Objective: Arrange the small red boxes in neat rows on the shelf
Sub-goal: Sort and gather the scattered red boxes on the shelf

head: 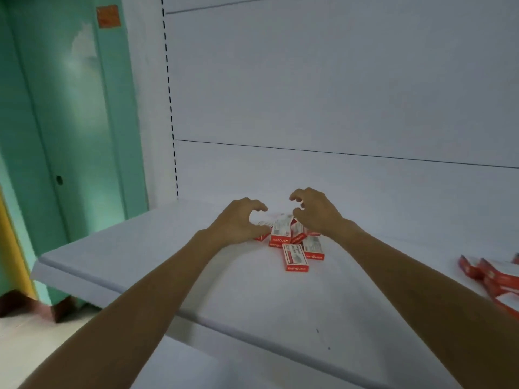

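While both of your hands hang over the heap, nothing is lined up yet, so I judge this to be the gathering step. Far left stands the glossy green door [75, 108], which plays no part. Next comes the flat white metal shelf [140, 248], and your left hand [238, 221] sits above its middle. The grip is half open, fingers and thumb bent into a C with a clear gap between them, and it has hold of nothing I can make out. Whether the thumb brushes the nearest box is too close to tell.

Just right of it lies the jumbled pile of small red-and-white cardboard boxes [280, 238], several leaning on each other, with 1 flat box [296, 258] on the near side. Your right hand [317, 216] hovers over the pile's far right side, its grip likewise half open and claw-shaped, clamped on nothing visible. Well apart, at the right edge, sits a second cluster of red boxes [494, 276], partly cut off.

The risk, as I judge it, is that squeezing the heap from both sides could topple the leaning boxes or ride them onto one another, since they look light and rest unevenly. A sweep toward you could also shove the flat box to the shelf's front lip.
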